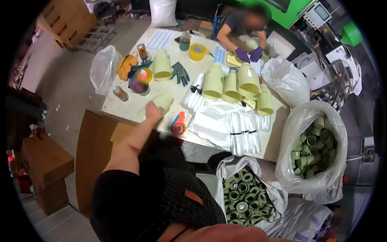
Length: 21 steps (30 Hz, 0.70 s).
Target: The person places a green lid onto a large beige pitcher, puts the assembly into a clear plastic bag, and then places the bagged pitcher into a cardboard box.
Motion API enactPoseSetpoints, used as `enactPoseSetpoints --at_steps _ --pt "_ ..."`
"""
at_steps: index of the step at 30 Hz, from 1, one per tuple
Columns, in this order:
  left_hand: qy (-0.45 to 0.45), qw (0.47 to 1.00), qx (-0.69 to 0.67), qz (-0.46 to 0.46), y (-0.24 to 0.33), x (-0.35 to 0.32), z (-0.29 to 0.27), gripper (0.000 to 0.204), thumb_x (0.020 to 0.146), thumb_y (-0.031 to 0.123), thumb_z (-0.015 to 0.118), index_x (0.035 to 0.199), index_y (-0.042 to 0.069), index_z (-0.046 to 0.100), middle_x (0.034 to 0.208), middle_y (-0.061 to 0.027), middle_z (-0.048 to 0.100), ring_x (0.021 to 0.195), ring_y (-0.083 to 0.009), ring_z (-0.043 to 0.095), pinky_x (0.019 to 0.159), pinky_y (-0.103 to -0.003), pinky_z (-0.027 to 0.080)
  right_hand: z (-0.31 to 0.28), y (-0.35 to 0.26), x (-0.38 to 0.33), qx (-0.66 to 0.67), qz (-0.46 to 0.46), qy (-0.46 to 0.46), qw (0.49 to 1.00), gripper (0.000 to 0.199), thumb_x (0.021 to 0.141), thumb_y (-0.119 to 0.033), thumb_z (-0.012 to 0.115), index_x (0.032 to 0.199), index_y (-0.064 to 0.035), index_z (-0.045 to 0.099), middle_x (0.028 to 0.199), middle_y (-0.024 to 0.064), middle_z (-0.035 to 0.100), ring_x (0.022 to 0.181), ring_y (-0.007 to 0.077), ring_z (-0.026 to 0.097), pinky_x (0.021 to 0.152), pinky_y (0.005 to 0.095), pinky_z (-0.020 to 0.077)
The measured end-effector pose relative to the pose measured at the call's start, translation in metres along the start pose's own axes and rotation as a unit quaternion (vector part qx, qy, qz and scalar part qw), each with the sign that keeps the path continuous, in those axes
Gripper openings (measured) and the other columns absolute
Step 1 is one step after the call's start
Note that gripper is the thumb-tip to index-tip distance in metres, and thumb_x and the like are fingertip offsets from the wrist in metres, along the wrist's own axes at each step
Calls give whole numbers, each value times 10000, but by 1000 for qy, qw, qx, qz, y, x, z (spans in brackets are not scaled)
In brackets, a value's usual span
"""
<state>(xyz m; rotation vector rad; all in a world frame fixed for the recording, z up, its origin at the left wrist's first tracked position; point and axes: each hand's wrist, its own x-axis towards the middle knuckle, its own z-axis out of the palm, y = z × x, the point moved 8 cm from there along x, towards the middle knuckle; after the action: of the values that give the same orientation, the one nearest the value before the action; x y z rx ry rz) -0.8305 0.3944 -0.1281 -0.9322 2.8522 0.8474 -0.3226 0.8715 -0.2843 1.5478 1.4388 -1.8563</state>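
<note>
My left hand [152,111] reaches over the near left of the table, its fingers closed round the near side of a pale green hollow plastic part [163,100]. Clear film seems to wrap that part, which lies on its side. A roll of tape in an orange-red dispenser [178,124] lies to the right of my hand. Beyond it stands another pale green plastic part [162,65], beside a dark work glove [181,74]. My right hand is out of the picture; only blurred skin shows at the lower edge.
Stacked clear bags [213,125] cover the table's front, with several green parts [231,86] behind. A person in purple gloves [249,55] works at the far side. Bags of green rings [244,197] and green pieces [314,147] stand right; an open cardboard box [93,151] stands left.
</note>
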Motion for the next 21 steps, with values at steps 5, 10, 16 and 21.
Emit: enactPoseSetpoints --at_steps 5,10,16,21 --pt "-59 946 184 -262 -67 25 15 607 777 308 720 1277 4 559 1287 -170 568 1216 -244 548 985 -394 487 -10 -79 8 23 -11 85 996 221 929 -245 620 1033 -49 616 885 72 682 729 167 648 599 307 509" --pt "-144 920 -221 -290 -219 90 40 511 895 222 612 1331 -32 526 1301 -182 596 1171 -316 591 996 -413 480 148 -232 18 60 -98 -50 992 212 946 -216 616 1086 -57 612 925 76 692 759 172 660 669 304 533" --pt "-306 596 -659 -341 -68 18 101 445 1029 295 488 1347 -14 511 1303 -156 602 1165 -290 605 997 -437 502 173 -287 30 -19 -161 -135 977 210 961 -165 619 1123 -33 597 918 76 692 722 147 641 660 267 516" --pt "-333 526 -737 -264 28 44 73 441 1043 294 453 1349 -19 500 1292 -147 616 1202 -294 584 1059 -439 449 167 -267 80 -95 -46 -122 987 254 945 -174 622 1125 2 585 893 111 677 667 157 621 579 274 502"
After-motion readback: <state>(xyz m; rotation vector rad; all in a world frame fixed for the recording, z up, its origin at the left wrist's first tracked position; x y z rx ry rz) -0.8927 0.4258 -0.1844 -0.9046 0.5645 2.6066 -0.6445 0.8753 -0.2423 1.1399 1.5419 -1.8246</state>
